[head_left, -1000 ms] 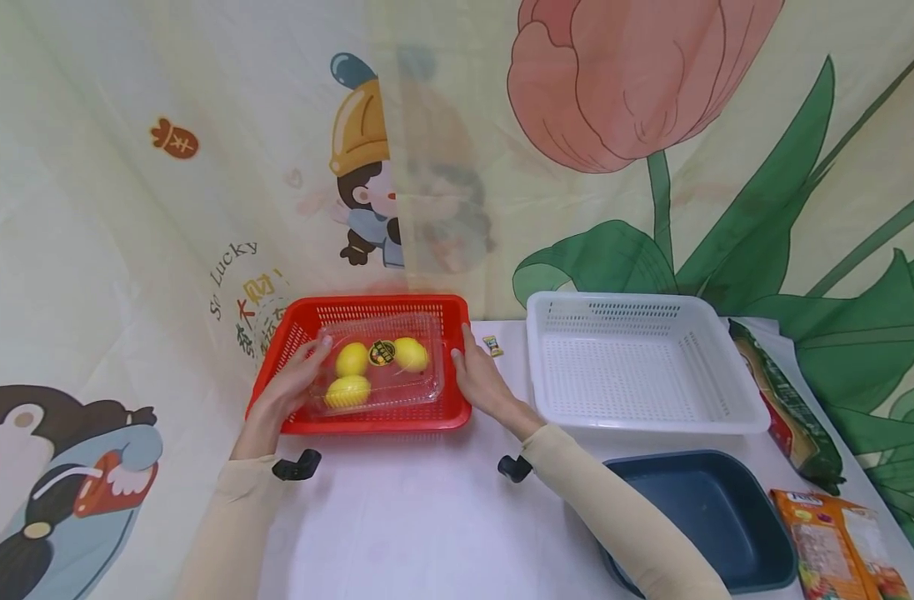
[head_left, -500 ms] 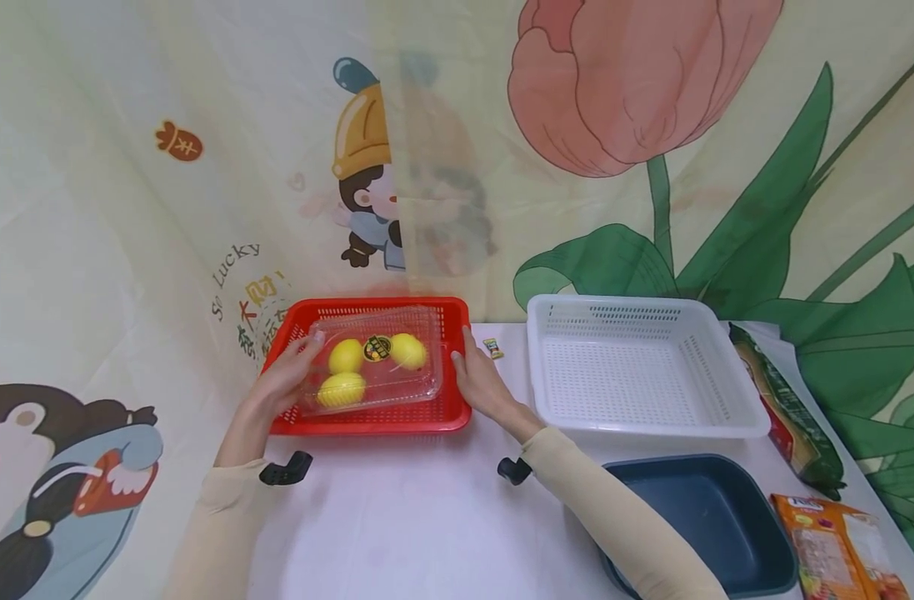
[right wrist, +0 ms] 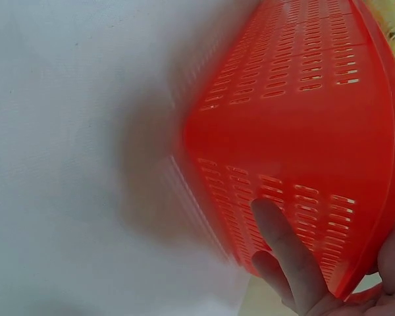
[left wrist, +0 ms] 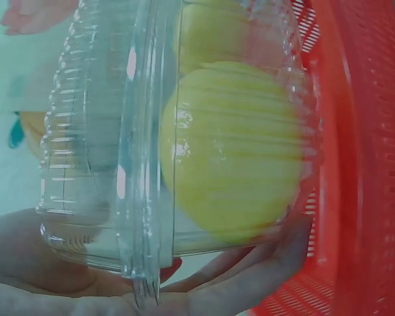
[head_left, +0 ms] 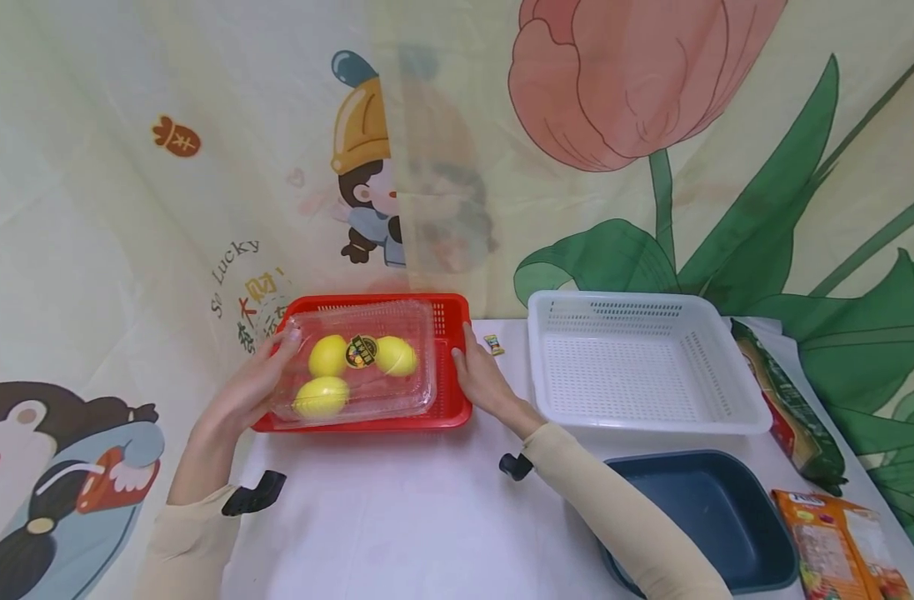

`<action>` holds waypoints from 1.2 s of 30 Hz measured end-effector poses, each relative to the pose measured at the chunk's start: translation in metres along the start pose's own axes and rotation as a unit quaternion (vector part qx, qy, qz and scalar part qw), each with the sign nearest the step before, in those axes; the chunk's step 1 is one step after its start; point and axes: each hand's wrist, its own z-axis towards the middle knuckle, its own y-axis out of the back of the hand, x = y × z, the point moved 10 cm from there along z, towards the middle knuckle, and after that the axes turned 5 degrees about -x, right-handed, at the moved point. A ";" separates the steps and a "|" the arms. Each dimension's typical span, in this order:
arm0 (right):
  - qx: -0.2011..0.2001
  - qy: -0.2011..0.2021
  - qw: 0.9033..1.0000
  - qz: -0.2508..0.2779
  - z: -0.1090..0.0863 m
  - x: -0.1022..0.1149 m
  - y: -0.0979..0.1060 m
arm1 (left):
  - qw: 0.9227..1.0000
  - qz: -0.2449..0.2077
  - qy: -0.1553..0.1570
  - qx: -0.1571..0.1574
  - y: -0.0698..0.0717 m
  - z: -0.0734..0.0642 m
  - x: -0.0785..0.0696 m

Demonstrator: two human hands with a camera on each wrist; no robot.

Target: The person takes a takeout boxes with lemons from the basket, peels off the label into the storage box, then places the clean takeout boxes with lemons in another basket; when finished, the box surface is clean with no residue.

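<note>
Fingers of the left hand curled round the left end of a clear plastic clamshell box, parted only as far as the box's thickness: thumb on the lid, others underneath. Fingers of the right hand clasped over the right end of a red perforated basket, spread against the outside wall in the right wrist view, thumb at the inner side of the rim.

Inside the box, three lemons: one far left, one on the right, one near left. On the lid, a round black label with yellow print. Box directly over the basket, slightly skewed, covering most of the opening, with the near left corner reaching the rim; contact there impossible to tell.

Just right of the right hand, a small wrapped candy on the white-covered surface. Farther right, a white perforated basket; nearer, a dark blue tray, partly behind the right sleeve. Along the right edge, a green and red bag beside the white basket, then an orange printed packet nearer, beside the tray. At the far side, a pale curtain printed with a pink tulip, leaves and cartoon figures.
</note>
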 end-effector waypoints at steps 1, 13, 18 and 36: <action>0.001 -0.002 1.000 0.003 0.000 0.000 0.000 | 1.000 0.003 -0.006 0.003 0.001 -0.003 -0.003; -0.007 0.005 1.000 -0.001 0.003 -0.001 0.004 | 0.999 0.012 -0.034 0.027 0.009 -0.048 -0.005; -0.006 0.001 1.000 -0.001 0.003 0.000 0.003 | 0.999 0.025 -0.013 0.024 0.013 -0.067 0.012; -0.006 0.012 1.000 -0.002 0.004 -0.001 0.001 | 0.996 0.049 0.077 0.000 0.005 -0.107 0.063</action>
